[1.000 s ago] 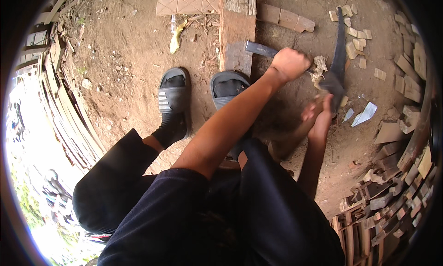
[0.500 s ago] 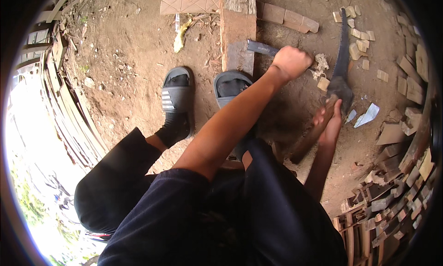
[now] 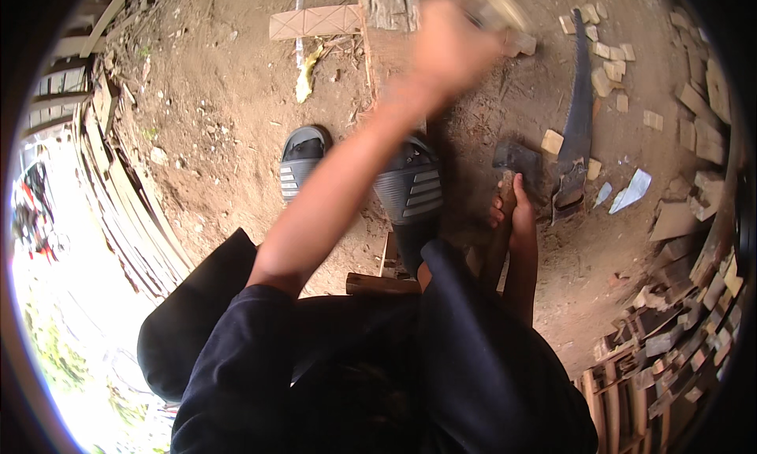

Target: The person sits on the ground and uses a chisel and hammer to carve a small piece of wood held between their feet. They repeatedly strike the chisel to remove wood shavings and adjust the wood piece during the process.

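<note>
My left hand (image 3: 448, 48), blurred, is raised over the upright-lying wooden beam (image 3: 388, 1) at top centre, closed round a blurred pale object (image 3: 501, 3) I cannot make out. My right hand (image 3: 516, 210) grips the wooden handle of a hatchet-like tool whose dark metal head (image 3: 519, 158) is low over the dirt. Just right of it lies a saw (image 3: 578, 107) with a dark blade. My feet in grey striped slides (image 3: 406, 186) are below the beam, the left one (image 3: 300, 174) partly behind my left forearm.
Small wood blocks (image 3: 611, 68) lie beside the saw. Heaped offcuts (image 3: 702, 320) line the right rim, stacked slats (image 3: 130, 210) the left. A flat brown strip (image 3: 311, 22) crosses near the beam. Pale scraps (image 3: 629, 192) lie on the dirt at right.
My left hand has swung up and leftward from beside the saw, now blurred. My right hand and its tool have moved left, away from the saw. The right slide has shifted.
</note>
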Demonstrator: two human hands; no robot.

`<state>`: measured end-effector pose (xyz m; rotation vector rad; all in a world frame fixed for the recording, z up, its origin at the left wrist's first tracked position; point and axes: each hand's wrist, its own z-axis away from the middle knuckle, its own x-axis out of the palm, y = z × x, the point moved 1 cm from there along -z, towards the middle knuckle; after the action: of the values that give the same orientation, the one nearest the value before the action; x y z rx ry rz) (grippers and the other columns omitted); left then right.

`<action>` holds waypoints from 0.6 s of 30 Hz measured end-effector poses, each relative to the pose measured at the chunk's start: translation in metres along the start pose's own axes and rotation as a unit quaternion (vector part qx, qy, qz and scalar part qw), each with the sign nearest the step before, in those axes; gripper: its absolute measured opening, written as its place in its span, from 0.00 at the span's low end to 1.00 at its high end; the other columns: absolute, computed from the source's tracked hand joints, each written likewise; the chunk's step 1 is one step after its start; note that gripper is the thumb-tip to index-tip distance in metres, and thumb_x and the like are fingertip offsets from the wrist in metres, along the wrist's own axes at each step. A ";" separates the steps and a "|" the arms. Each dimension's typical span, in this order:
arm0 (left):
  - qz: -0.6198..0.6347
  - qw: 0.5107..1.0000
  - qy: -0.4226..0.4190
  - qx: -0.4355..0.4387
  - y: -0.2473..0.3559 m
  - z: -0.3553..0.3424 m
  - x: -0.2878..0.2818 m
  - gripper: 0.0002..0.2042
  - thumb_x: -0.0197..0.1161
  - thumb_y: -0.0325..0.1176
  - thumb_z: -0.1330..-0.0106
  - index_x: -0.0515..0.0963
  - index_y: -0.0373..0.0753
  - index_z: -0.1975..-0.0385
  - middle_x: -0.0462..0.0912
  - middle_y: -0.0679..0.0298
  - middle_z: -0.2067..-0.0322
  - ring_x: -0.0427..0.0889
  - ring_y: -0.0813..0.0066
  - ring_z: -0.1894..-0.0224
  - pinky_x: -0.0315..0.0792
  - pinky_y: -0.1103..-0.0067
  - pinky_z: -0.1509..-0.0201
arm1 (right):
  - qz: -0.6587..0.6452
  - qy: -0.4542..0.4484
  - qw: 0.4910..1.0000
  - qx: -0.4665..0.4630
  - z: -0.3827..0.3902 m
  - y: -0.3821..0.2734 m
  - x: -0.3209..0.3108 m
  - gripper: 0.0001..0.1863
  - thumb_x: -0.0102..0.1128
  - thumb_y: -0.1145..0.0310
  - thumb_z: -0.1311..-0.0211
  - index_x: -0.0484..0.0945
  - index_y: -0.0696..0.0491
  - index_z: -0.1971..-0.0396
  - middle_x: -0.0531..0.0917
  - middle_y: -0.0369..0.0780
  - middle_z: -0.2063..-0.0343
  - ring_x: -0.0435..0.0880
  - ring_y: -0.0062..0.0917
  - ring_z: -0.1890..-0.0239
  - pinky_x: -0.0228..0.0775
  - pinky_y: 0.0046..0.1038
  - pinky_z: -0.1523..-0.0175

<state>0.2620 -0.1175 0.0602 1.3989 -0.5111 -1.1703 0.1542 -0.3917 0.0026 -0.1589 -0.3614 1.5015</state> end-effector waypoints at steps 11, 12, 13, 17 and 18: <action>-0.153 0.987 -0.044 -0.017 -0.124 -0.097 -0.101 0.17 0.67 0.41 0.50 0.79 0.30 0.72 0.76 0.62 0.87 0.70 0.76 0.89 0.66 0.77 0.84 | 0.061 0.052 0.996 0.038 -0.013 0.016 0.000 0.24 0.47 0.41 0.36 0.70 0.51 0.68 0.69 0.34 0.86 0.67 0.21 0.89 0.61 0.25 0.83; -0.144 0.989 -0.037 -0.018 -0.129 -0.099 -0.099 0.17 0.67 0.42 0.49 0.80 0.31 0.71 0.79 0.60 0.83 0.74 0.75 0.83 0.68 0.76 0.79 | 0.069 0.057 0.995 0.045 -0.015 0.016 0.000 0.24 0.47 0.41 0.36 0.70 0.50 0.68 0.69 0.34 0.86 0.66 0.21 0.89 0.61 0.25 0.83; -0.133 0.990 -0.032 -0.019 -0.126 -0.097 -0.093 0.18 0.67 0.44 0.48 0.81 0.32 0.70 0.81 0.59 0.79 0.78 0.75 0.77 0.70 0.75 0.73 | 0.078 0.066 0.993 0.052 -0.015 0.016 0.000 0.24 0.47 0.41 0.37 0.70 0.50 0.68 0.69 0.34 0.86 0.66 0.21 0.89 0.61 0.25 0.84; -0.211 0.976 -0.036 -0.035 -0.091 -0.095 -0.067 0.19 0.65 0.45 0.46 0.80 0.31 0.67 0.83 0.51 0.73 0.84 0.66 0.67 0.73 0.71 0.66 | 0.068 0.049 0.995 0.048 -0.018 0.018 -0.001 0.24 0.47 0.40 0.37 0.70 0.50 0.67 0.69 0.34 0.86 0.66 0.21 0.90 0.61 0.25 0.84; -0.216 0.975 -0.035 -0.047 -0.087 -0.096 -0.064 0.19 0.65 0.45 0.46 0.80 0.31 0.67 0.83 0.49 0.73 0.84 0.63 0.66 0.73 0.70 0.65 | 0.068 0.042 0.996 0.045 -0.019 0.016 -0.001 0.24 0.47 0.41 0.37 0.71 0.50 0.68 0.70 0.34 0.85 0.67 0.21 0.89 0.62 0.26 0.83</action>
<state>0.2904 0.0018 -0.0158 1.4314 -0.1971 -1.5753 0.1448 -0.3896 -0.0203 -0.1768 -0.2189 1.6370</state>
